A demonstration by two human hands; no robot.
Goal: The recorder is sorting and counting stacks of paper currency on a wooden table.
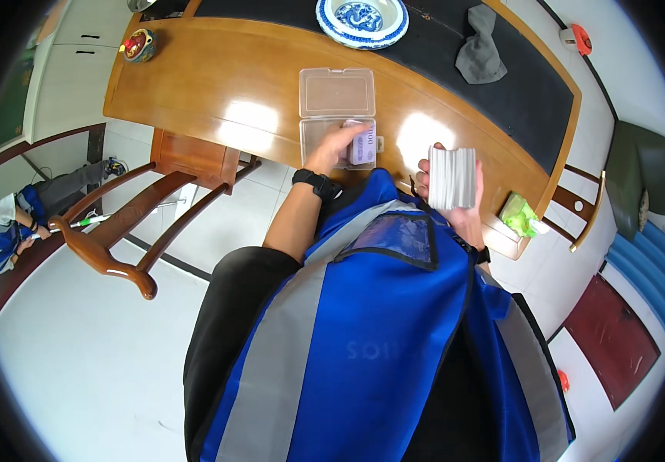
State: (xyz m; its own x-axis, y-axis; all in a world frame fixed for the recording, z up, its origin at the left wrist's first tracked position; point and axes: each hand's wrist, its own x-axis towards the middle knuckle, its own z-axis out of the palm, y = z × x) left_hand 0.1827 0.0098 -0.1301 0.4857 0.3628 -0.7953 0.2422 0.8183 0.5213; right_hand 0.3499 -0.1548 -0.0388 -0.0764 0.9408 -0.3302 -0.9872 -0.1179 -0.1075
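A clear plastic box (313, 137) stands near the table's front edge, its lid (336, 92) folded back flat on the far side. My left hand (334, 148) reaches into it, fingers closed at a small stack of purple printed cards (364, 146) in the right part of the box. To the right, my right hand (468, 219) is wrapped round a thick stack of cards (452, 179), whose pale edges face up. The fingertips show at the stack's left side. This stack is held up in front of the table edge.
Farther back are a blue-and-white porcelain bowl (362, 17), a grey cloth (480, 55) and a small colourful pot (138, 46). A green tissue pack (519, 214) lies right of my right hand. A wooden chair (140, 223) stands at the left; another person (21, 215) holds a pole beyond it.
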